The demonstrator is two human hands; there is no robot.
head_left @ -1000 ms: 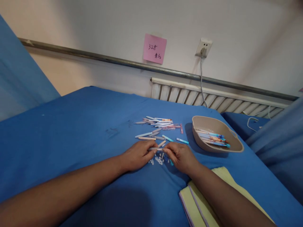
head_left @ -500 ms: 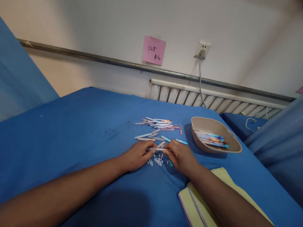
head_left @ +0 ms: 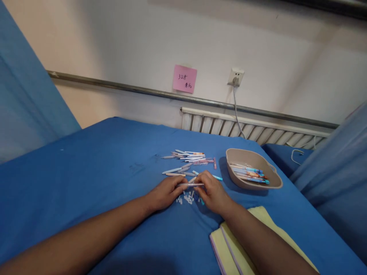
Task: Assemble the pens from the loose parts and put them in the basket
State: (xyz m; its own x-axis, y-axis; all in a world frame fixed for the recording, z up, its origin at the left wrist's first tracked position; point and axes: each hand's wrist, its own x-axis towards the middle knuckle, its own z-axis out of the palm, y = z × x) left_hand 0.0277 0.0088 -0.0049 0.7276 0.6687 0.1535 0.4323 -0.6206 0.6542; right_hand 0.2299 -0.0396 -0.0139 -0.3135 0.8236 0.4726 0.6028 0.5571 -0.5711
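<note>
My left hand and my right hand rest on the blue cloth, fingertips meeting. Between them they pinch a thin pale pen, held level, one end in each hand. Under the pen lies a scatter of small white caps. Just beyond my fingers several loose pens and pen parts lie spread on the cloth. A beige tray at the right holds several finished pens.
A yellow notebook lies under my right forearm. Behind the table run a white radiator, a grey rail, a wall socket with a cable and a pink note. Blue fabric hangs at the right.
The camera has tilted up, so everything sits lower in the picture. My hands have closed together slightly along the pen; both keep hold of it.
</note>
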